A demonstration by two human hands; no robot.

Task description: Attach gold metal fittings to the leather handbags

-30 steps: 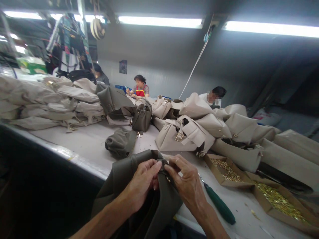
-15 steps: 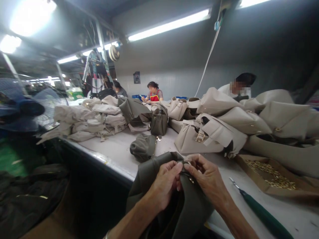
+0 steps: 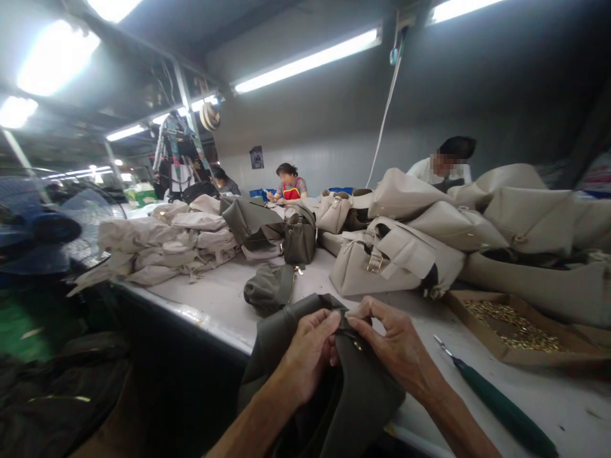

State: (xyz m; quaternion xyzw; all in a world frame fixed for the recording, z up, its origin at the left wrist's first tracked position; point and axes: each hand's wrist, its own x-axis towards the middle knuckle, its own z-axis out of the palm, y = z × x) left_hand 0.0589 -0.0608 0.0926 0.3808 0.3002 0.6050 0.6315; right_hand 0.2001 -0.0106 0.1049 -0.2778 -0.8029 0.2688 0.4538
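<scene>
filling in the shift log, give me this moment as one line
left hand: pinching dark grey-green handbag; right hand: at same edge; green-handled tool: on table, untouched; cardboard tray: holds gold-coloured metal fittings

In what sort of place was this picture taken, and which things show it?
Most likely a bag-making workshop: many beige bags are heaped on the long table, a cardboard tray holds small gold-coloured pieces, and a person in a red apron is behind the heap.

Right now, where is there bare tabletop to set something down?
Bare tabletop shows between the beige pile and dark pouch; narrower, between that pouch and the buckled handbag, and between right hand and cardboard tray. Stacked handbags crowd the back.
</scene>
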